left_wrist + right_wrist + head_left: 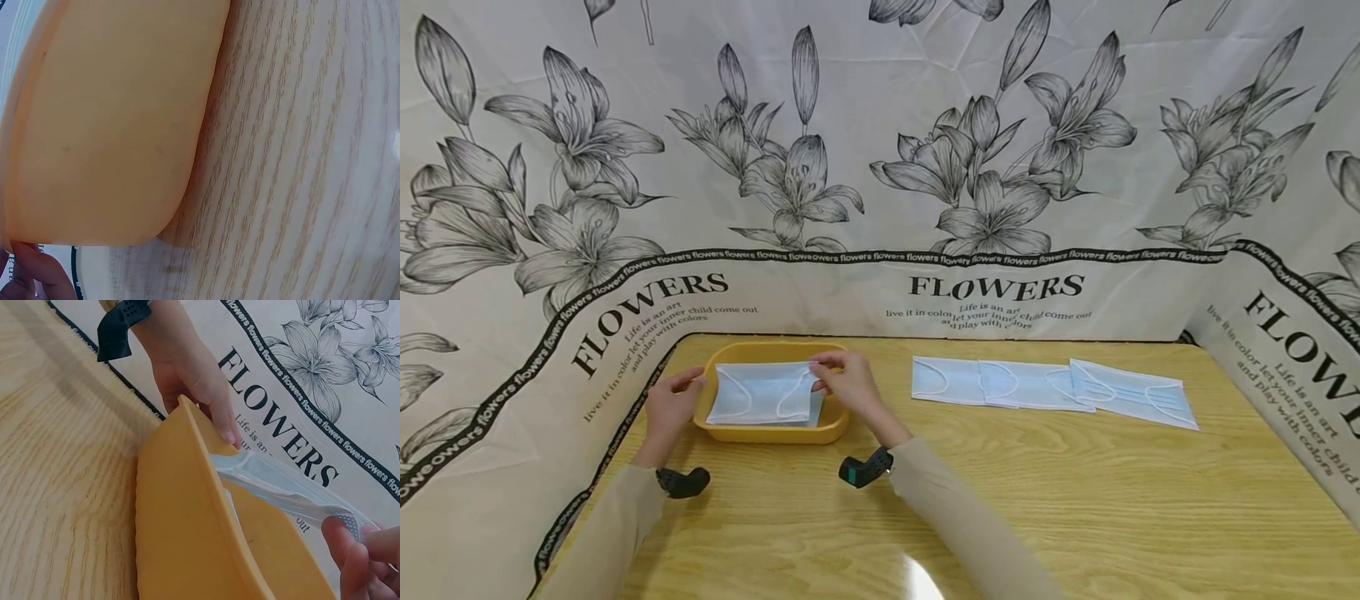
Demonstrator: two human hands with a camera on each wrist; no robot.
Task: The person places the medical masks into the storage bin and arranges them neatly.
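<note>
A light blue face mask with white ear loops lies across the top of a yellow plastic tub. My right hand pinches its upper right corner between thumb and fingers; in the right wrist view that end is raised above the rim. Part of another mask shows beneath it inside the tub. At the tub's left end, my left hand grips the rim, its fingertips close to the held mask's left edge. The left wrist view shows the tub's side wall and fingers at its corner.
Three more blue masks lie in an overlapping row on the wooden table, right of the tub. A white cloth printed with flowers and lettering borders the table behind and at both sides.
</note>
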